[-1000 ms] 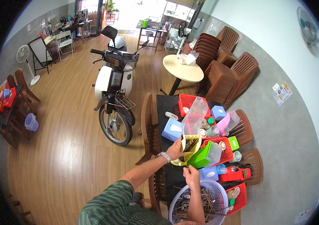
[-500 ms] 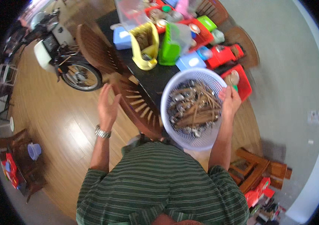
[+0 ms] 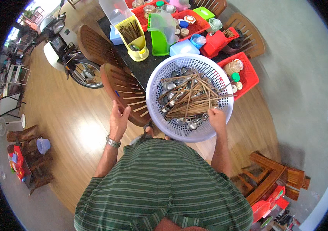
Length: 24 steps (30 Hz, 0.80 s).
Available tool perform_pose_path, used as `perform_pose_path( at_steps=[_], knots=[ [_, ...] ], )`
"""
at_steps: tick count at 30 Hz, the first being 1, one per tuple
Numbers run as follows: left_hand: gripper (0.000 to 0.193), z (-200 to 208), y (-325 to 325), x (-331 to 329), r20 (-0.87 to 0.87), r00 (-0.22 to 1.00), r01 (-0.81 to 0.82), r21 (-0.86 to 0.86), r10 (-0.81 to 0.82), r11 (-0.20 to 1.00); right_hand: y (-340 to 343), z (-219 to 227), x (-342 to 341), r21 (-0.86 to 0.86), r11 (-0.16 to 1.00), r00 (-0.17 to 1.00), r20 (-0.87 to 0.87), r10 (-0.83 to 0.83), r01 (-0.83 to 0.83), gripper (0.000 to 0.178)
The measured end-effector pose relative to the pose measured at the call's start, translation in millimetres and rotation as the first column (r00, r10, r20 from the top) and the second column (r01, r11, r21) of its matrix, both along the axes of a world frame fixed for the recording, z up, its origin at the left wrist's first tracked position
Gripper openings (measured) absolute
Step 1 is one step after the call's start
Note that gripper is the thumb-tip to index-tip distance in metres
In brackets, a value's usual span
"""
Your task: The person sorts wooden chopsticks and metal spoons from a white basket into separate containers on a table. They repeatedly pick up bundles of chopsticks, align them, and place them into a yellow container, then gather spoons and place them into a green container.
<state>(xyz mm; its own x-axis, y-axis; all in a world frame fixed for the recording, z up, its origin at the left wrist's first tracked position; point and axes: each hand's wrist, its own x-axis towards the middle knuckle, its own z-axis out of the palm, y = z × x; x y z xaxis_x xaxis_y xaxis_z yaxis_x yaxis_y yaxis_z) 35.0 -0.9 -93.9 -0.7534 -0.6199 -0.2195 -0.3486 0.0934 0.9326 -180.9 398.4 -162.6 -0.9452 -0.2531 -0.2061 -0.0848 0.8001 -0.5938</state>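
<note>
Brown wooden chopsticks (image 3: 190, 111) lie in a round pale-lavender perforated plastic basket (image 3: 183, 135) beside the black-topped bench (image 3: 142, 71). The right hand (image 3: 217, 119) is at them, its grip's closure unclear; the left hand (image 3: 118, 121) has its grip apart.

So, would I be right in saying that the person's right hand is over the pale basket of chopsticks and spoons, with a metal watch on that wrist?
Not quite: the metal watch is on the wrist of the left hand, as the head view shows. The right hand is indeed over the pale basket of chopsticks and spoons.
</note>
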Motion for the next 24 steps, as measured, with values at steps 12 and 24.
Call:
perform_pose_path(
  at_steps=[12, 24],
  knots=[
    [0.098, -11.5, 43.6, 12.0, 0.338, 0.939, 0.251, -0.538, -0.067, 0.805, -31.4, -16.2, 17.6, -0.044, 0.946, 0.947, -0.034, 0.319, -0.321, 0.013],
    [0.098, -13.2, 40.2, 21.7, 0.229, 0.969, 0.205, -0.511, -0.097, 0.835, -106.2, 39.7, -73.8, 0.067, 0.897, 0.84, -0.328, 0.433, -0.436, 0.016]
  ],
)
